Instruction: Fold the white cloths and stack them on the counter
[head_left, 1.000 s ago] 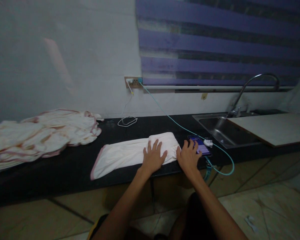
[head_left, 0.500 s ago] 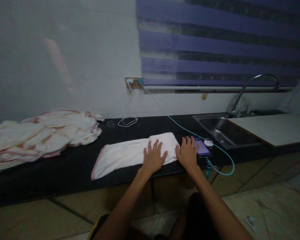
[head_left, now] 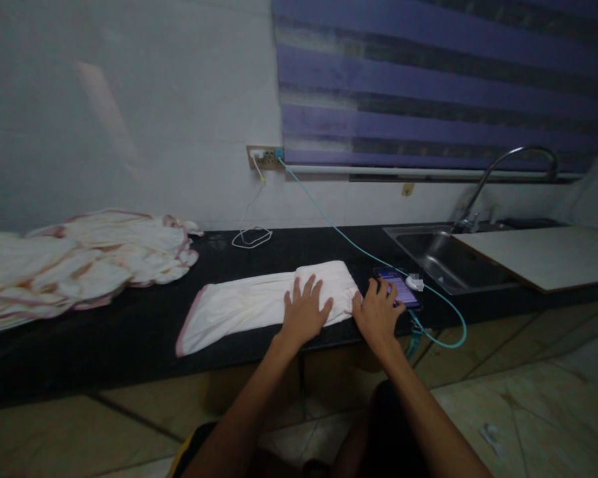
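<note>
Head view, from where I stand: a white cloth (head_left: 244, 302) lies folded into a long strip on the black counter (head_left: 303, 244), pink hem at its left end, the right part doubled over and thicker. The left end slants toward the front edge.

Left hand (head_left: 303, 311): palm down on the thicker right part, fingers wide apart, nothing gripped. Most of the cloth's length runs out to the left of this hand; a shorter stretch shows beyond the fingertips and to the right, as far as the other hand.

Right hand (head_left: 379, 311): just off the cloth's right end, fingers bent and parted, thumb close up against that end; whether it presses the fabric I cannot tell. Its fingers reach over the left side of a lit phone (head_left: 404, 293); contact with the screen cannot be made out. The cloth's right end thus sits between the two hands.

Around: a crumpled pile (head_left: 94, 259) of pink-edged white fabric at far left, well apart from both hands. White cable (head_left: 252, 243) coiled behind the cloth, leading up to the socket (head_left: 266, 158). Teal cable (head_left: 323, 216) runs from the same socket past the phone and loops over the front edge. Farther right, a steel sink (head_left: 436, 259) with an arched tap (head_left: 483, 176), partly covered by a pale board (head_left: 543, 255).
</note>
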